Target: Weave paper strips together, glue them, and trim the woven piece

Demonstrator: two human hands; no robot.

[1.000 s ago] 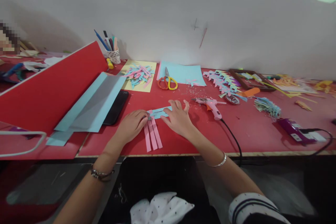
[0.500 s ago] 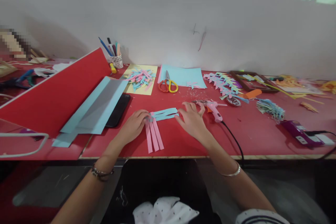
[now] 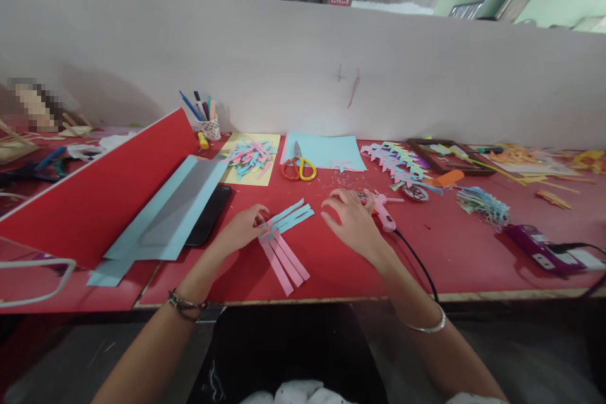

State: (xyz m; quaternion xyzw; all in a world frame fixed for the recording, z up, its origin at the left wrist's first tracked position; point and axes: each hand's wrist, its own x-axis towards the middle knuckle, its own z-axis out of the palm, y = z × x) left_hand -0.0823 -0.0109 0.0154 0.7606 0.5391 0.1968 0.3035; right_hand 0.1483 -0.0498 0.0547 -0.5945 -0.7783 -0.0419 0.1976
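Observation:
Blue paper strips and pink paper strips cross in a small weave on the red table. My left hand pinches the woven corner between thumb and fingers. The blue ends fan out to the right; the pink ends spread toward the table's front edge. My right hand hovers right of the blue ends, fingers curved and apart, holding nothing. Just behind it lies a pink glue gun with a black cord, partly covered by the fingers.
Scissors lie before blue paper sheets. Cut scraps are heaped on yellow paper. At left, a red board leans beside blue strips and a black phone. A purple power strip sits at right.
The woven strips have turned clockwise, pink ends swinging right, and the blue ends have spread. My right hand has come away from the blue ends. The view has tilted up.

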